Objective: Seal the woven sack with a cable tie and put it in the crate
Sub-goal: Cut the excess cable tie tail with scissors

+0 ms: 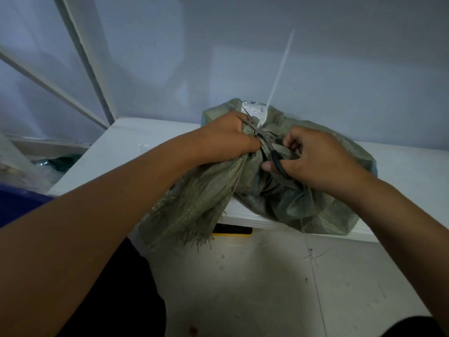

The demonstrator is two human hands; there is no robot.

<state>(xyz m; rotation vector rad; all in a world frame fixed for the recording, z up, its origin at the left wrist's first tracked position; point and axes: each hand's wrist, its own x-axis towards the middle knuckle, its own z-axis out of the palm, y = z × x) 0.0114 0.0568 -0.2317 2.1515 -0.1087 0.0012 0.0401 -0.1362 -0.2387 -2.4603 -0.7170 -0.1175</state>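
Note:
A green woven sack [306, 205] lies on a white ledge [126, 142], its gathered neck hanging over the front edge. My left hand [226, 135] grips the bunched neck of the sack. A white cable tie [279, 74] sticks up from the neck, its long tail pointing up and to the right. My right hand [315, 156] holds black-handled scissors [264, 142], whose blades point up-left toward the base of the tie's tail. The loop of the tie around the neck is hidden by my hands.
A wall rises right behind the ledge. White frame bars [80, 59] slant at the left. Dark green material [60, 161] lies in a low area at far left. A yellow and black object [233, 231] sits under the ledge. Scuffed floor lies below.

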